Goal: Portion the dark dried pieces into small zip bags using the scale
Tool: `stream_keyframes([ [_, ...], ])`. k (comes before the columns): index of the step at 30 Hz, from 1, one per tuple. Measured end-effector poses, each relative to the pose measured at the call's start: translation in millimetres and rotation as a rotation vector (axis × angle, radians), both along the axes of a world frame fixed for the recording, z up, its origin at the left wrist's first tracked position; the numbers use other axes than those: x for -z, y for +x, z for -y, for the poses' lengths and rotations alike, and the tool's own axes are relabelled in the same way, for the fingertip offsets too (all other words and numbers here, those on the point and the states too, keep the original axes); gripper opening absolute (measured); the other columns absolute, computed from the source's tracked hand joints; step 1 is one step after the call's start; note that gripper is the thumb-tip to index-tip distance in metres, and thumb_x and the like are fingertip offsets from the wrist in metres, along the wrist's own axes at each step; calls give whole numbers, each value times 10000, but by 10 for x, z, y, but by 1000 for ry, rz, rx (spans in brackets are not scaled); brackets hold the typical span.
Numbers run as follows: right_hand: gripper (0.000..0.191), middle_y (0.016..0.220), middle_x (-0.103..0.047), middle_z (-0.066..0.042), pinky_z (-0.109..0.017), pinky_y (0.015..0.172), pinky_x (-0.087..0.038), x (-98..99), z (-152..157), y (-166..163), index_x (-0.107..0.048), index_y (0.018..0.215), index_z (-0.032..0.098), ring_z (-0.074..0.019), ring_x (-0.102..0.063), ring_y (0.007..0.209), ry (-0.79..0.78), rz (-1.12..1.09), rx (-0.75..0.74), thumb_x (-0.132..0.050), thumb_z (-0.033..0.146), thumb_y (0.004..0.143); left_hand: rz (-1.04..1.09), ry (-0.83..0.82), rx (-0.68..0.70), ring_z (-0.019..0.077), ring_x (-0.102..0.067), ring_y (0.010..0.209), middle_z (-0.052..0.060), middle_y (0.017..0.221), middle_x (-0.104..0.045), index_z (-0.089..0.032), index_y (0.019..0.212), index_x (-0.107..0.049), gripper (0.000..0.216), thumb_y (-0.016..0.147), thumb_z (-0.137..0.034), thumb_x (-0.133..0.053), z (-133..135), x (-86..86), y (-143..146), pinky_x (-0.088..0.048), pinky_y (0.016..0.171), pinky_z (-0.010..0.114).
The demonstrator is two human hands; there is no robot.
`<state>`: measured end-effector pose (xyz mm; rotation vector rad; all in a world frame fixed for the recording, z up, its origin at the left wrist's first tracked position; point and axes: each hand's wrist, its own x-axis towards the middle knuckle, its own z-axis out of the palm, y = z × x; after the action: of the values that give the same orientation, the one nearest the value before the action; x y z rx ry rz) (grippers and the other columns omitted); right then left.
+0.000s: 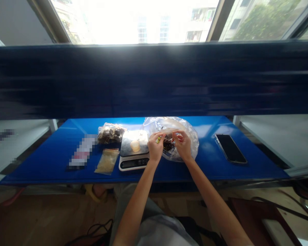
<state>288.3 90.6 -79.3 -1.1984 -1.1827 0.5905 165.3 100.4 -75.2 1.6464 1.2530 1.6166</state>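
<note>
Pinched between my left hand (156,147) and my right hand (182,145) is a small translucent plastic bag (167,131), its edges at my fingertips. Dark brown pieces (168,145) show just beneath it, too small to name. Both hands are over a large crumpled clear plastic bag (193,145). Directly left of my left hand stands a white digital kitchen scale (126,139) with a metal plate. A small pale yellowish cup (135,146) rests on that plate.
On the blue table (205,171), left of the scale, lie a bag of brownish pieces (110,134), a flat zip bag of pale contents (107,162) and a blurred packet (82,152). A smartphone (231,148) lies right. A dark blue shelf (154,82) spans above.
</note>
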Motion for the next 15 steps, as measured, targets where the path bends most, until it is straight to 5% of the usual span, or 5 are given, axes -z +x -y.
stream_keyframes([
  [6,207,572,-618,27,-252,485,-461,7,-5,8,-611,852,205,-148,-607,491,-8,3,15,-608,410,834,49,26,-45,188,-661,890,76,906,-708,-179,836,-721,148,857,-277,-612,9,-28,-8,-507,823,313],
  [15,227,824,-725,-25,-262,482,-462,-45,1,-6,-497,882,236,-121,-563,446,10,-17,32,-528,461,882,69,74,5,175,-667,872,70,894,-704,-176,861,-716,164,868,-290,-598,0,-29,24,-525,753,283],
])
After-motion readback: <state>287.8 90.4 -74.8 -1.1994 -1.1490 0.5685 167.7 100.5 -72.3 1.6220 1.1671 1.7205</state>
